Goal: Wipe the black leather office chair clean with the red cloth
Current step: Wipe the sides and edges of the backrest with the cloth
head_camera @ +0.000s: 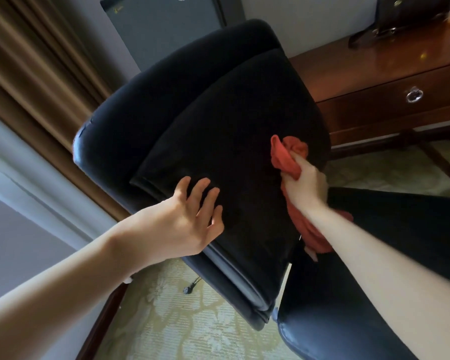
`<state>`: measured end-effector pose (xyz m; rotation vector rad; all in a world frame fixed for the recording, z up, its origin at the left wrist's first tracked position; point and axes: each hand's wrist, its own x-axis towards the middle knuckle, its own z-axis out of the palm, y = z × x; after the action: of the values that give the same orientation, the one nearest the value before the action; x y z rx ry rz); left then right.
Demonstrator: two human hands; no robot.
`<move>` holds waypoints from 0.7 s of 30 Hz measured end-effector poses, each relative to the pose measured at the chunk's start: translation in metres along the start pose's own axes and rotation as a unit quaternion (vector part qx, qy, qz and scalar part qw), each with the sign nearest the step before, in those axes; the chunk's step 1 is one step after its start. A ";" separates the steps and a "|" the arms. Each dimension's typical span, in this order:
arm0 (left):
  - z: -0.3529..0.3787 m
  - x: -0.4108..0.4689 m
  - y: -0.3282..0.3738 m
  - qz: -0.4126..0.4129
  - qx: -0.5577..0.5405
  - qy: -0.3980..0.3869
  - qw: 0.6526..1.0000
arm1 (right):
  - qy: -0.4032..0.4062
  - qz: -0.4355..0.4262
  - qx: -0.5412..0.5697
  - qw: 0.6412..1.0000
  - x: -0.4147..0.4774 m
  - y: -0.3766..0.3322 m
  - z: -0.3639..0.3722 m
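On the chair (192, 113), which fills the middle of our view, both our hands are at work. Our left hand (182, 219) lies released, fingers spread, flat on the near-left edge of the top cushion. Our right hand (307, 185) is clenched around the cloth (286, 154), with one bunched end pressed to the cushion's right side and the tail trailing back under our wrist.

We judge the cloth light, soft and limp. It will go wherever the fist goes, so a bunched grip near its middle suits it, though the loose tail could drag or snag. The chair looks heavy, padded and smooth. On its wheeled base it may roll or swivel under a push, so bracing it at the cushion edge seems sensible. Its leather looks scuffed at the far-left corner, so we would go gently there.

For room, the desk (374, 74) stands just beside the chair's right edge, leaving little space for strokes that run off that side. The curtain (37, 74) hangs near on the left. Open carpet (179, 320) lies below the near edge. A dark padded mass sits under our right arm, but we cannot tell what it is.
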<state>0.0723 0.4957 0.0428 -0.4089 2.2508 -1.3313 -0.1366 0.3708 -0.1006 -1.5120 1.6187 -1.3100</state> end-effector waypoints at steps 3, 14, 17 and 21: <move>0.002 -0.002 -0.002 0.001 0.001 0.014 1.000 | 0.010 -0.069 0.049 0.996 -0.035 -0.002 0.006; 0.007 -0.001 0.001 -0.015 0.012 0.010 1.000 | -0.020 -0.258 0.077 0.963 -0.139 -0.019 0.004; 0.001 0.000 0.000 -0.013 0.012 -0.005 1.000 | -0.044 -0.270 0.080 0.959 -0.153 -0.011 -0.002; -0.003 0.001 -0.002 -0.015 0.010 -0.014 1.000 | -0.146 -0.272 0.083 0.948 -0.158 0.004 -0.022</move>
<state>0.0694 0.4968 0.0454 -0.4537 2.2158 -1.3537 -0.1256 0.5273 -0.1298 -2.0149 0.9099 -1.3687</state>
